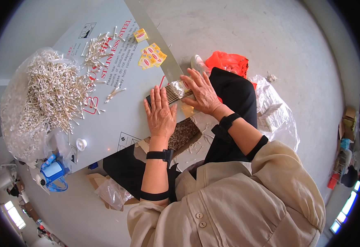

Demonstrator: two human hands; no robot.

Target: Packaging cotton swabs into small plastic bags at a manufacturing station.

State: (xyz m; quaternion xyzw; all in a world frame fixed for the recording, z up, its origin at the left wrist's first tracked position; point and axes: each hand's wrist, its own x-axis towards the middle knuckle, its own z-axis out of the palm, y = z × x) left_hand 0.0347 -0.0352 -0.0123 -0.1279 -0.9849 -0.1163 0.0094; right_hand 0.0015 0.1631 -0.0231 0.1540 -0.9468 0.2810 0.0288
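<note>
At the edge of the grey metal table, a row of cotton swabs [174,91] lies between my two hands, white tips toward the right and wooden sticks side by side. My left hand [161,115] rests with its fingers stretched flat over the left end of the row. Spread fingers of my right hand [204,94] reach over the other end, by the white tips. Under them a bit of yellow and white card shows. An orange-yellow piece [187,109] sits just below the row, between my wrists. My palms hide what the hands press on.
A clear plastic bag [13,103] heaped with loose swabs stands at the table's left. Loose swabs [97,51], yellow cards [152,56] and a small yellow box [140,35] lie farther back. Below my hands is an open carton [198,131]; a red bag [229,62] lies right.
</note>
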